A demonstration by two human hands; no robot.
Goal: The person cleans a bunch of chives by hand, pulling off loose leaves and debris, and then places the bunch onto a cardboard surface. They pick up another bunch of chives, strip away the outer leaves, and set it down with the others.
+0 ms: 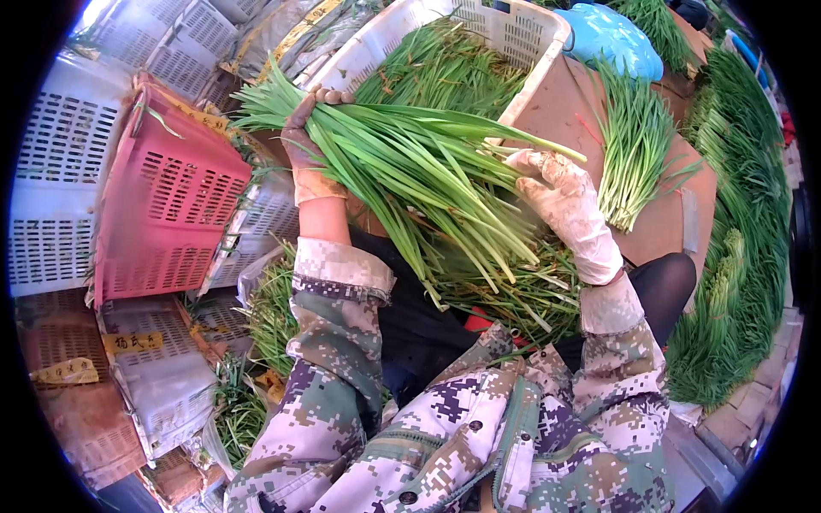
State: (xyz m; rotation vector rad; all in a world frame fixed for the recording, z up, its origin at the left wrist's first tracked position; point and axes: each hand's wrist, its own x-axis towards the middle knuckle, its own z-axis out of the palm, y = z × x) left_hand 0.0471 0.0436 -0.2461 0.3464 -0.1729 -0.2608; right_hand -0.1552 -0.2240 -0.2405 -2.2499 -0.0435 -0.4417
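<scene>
— Gripping that bunch of garlic chives (pixel 410 171) by its pale root end, is that the person's left hand (pixel 306 137)?

— Yes, the gloved left hand is clamping round the stalks, upper left of centre. The bunch is lying slantwise across the middle of the frame, its tips pointing toward the lower right. The right hand (pixel 564 209), in a soiled pale glove, is resting on the leaves with its fingers loosely curled. I cannot tell whether it is pinching any blades.

— How far is the work getting, to your eye?

— I am judging it partway. One tidy bundle (pixel 634 158) is lying on the brown board (pixel 676 214) at the upper right. The white crate (pixel 522 34) at the top is holding a good heap of chives. A long bank of chives (pixel 740 256) is running down the right edge, and I am not able to say whether it is sorted or waiting.

— And what is remaining?

— The bunch in hand is looking ragged, with blades straying off it. Loose chives (pixel 522 295) are lying across the lap just below. More greens (pixel 239 410) are sitting at the lower left beside the stacked crates. The pink crate (pixel 162 197) is sitting tilted at the left, and I am not seeing inside it.
</scene>
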